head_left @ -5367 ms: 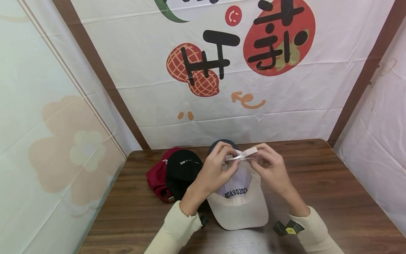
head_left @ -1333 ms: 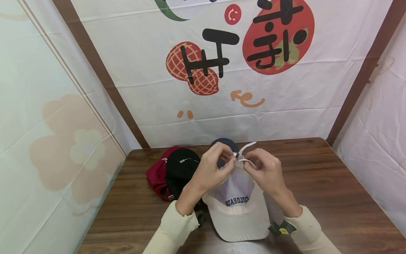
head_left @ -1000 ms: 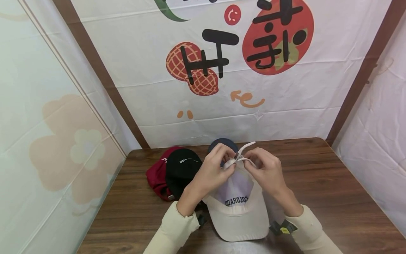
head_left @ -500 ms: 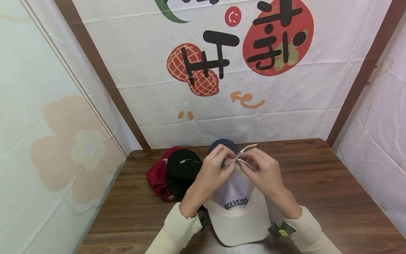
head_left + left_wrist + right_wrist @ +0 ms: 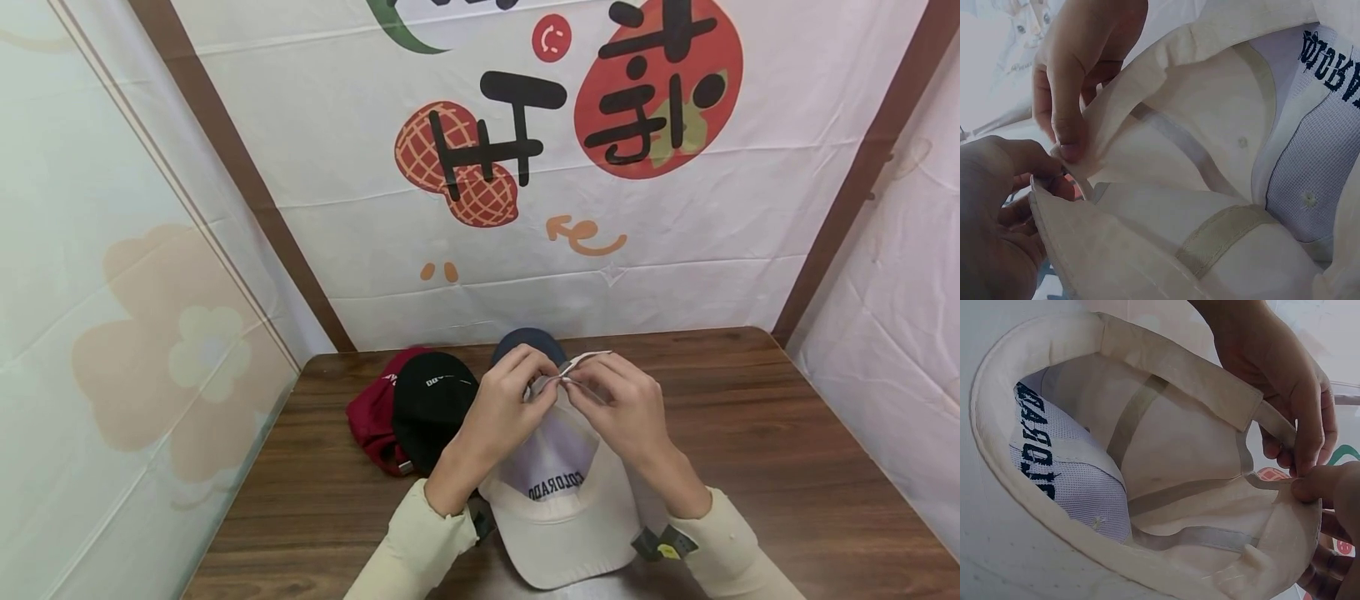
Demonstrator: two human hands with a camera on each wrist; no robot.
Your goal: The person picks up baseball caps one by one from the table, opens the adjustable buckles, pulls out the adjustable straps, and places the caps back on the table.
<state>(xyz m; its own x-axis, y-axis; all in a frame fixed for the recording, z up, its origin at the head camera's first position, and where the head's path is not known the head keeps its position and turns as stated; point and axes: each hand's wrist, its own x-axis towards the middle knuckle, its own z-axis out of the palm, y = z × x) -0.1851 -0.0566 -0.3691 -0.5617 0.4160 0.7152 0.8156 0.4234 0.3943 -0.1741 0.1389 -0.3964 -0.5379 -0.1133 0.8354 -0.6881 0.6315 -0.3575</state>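
A cream baseball cap [image 5: 562, 533] hangs between both hands, its inside facing up and its brim toward me. Dark COLORADO lettering shows reversed inside the crown on pale mesh. My left hand [image 5: 510, 404] pinches the back strap near its fastening. My right hand [image 5: 626, 408] pinches the strap close beside it, fingertips almost meeting. The strap's loose white end [image 5: 588, 357] points right above the right fingers. In the right wrist view, the strap [image 5: 1275, 422] runs from the cap's edge to the left hand's fingers. The fastening itself is mostly hidden by fingers.
Left of the cap, a black cap [image 5: 431, 408] overlaps a dark red cap [image 5: 375, 417] on the brown wooden table [image 5: 750, 442]. Behind the hands lies a navy cap [image 5: 528, 340], partly hidden. A printed white cloth [image 5: 360, 208] hangs behind the table's back edge.
The strap's loose end, upright about a second ago, now lies flatter to the right. My right fingers have closed in toward the left ones. The brim has swung slightly nearer to me.
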